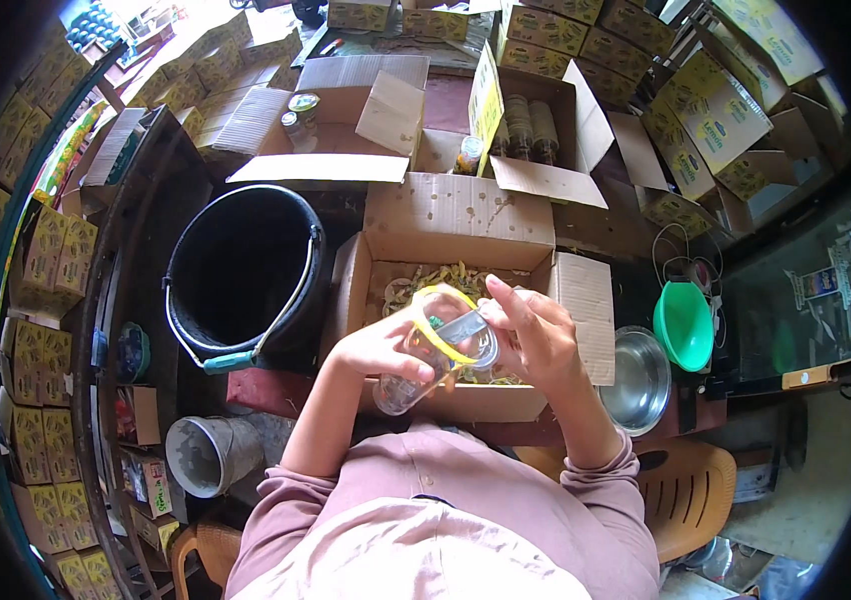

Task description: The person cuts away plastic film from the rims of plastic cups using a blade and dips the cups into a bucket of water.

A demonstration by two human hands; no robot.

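Observation:
My left hand [383, 352] is closed around a clear plastic jar [404, 392] with a yellow band [468, 357] round its rim. The jar is tilted, its mouth toward my right hand [538, 335]. Those right fingers are bent at the rim, pinching a flat grey strip [462, 327] that lies across the mouth; whether it is a blade or a label I cannot tell. Below both hands is an open cardboard box [458, 215] with yellow-green peel-like scraps [446, 277] inside. The jar and my hands hide part of the scraps.
A black bucket [178, 235] with a wire handle stands left of the box, and a grey pail [201, 458] sits lower. To the right are a metal bowl [638, 385] and a green basin [681, 328]. Behind, open cartons [321, 168] hold jars [516, 125]. Yellow boxes [46, 355] are stacked around.

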